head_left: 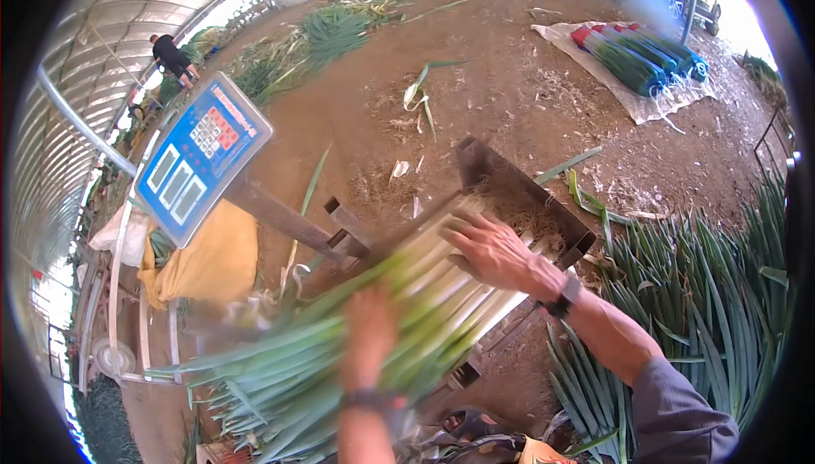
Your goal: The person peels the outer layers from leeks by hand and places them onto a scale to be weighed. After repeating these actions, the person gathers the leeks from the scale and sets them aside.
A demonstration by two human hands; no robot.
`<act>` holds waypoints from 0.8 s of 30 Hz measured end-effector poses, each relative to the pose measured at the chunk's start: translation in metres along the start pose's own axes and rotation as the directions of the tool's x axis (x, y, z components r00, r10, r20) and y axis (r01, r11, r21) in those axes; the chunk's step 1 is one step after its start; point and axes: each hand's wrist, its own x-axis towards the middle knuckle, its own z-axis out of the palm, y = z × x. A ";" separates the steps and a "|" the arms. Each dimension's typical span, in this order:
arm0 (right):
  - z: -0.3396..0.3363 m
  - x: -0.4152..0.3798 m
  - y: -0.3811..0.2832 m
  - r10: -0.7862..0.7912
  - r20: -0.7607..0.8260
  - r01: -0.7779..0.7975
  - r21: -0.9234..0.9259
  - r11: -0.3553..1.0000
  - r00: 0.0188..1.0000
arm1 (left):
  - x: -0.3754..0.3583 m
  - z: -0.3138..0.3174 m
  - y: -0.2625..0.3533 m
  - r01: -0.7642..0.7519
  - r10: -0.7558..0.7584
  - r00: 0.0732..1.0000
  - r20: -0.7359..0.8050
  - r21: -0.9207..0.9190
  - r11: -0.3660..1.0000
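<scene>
A layer of long green onions [441, 294] lies across a metal frame [543, 192], white stems and roots toward the upper right, green leaves toward the lower left. My right hand [488, 247] rests on the white stems near the roots, its fingers spread. Over the green part is my left hand [371, 320], smeared by motion, its fingers not clear. A blue scale display [204, 158] stands on a post to the upper left of the onions.
More green onions [696, 303] are piled at the right. Tied bundles [641, 56] lie on a pale sheet [560, 35] at the upper right. A yellow sack [221, 252] sits at the left. A person [172, 58] stands farther back. Loose leaves litter the ground.
</scene>
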 end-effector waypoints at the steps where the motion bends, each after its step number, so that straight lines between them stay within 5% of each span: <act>1: 0.016 0.007 0.009 -0.038 -0.017 0.037 -0.045 0.998 0.999 | -0.001 -0.003 0.000 0.006 -0.005 0.999 0.032 -0.026 1.000; 4: 0.040 0.001 0.039 0.050 0.451 -0.068 0.023 0.997 0.891 | -0.005 0.002 -0.002 -0.004 0.002 0.998 -0.056 -0.037 0.999; 8: 0.037 -0.001 0.057 0.042 0.518 -0.021 -0.046 0.999 0.855 | -0.019 -0.038 0.002 0.039 -0.040 0.999 0.013 0.065 0.997; 11: 0.036 -0.004 0.060 0.019 0.503 0.001 -0.039 0.999 0.864 | -0.035 -0.045 -0.033 0.092 -0.095 0.995 0.001 0.242 0.966; 14: 0.036 -0.011 0.061 0.022 0.467 -0.040 0.028 0.999 0.884 | -0.049 -0.044 -0.043 0.211 -0.226 0.973 0.048 0.213 0.954; 24: 0.047 -0.031 0.063 0.011 0.265 -0.034 0.084 0.996 0.964 | -0.045 -0.027 -0.045 0.231 -0.255 0.959 0.128 0.176 0.957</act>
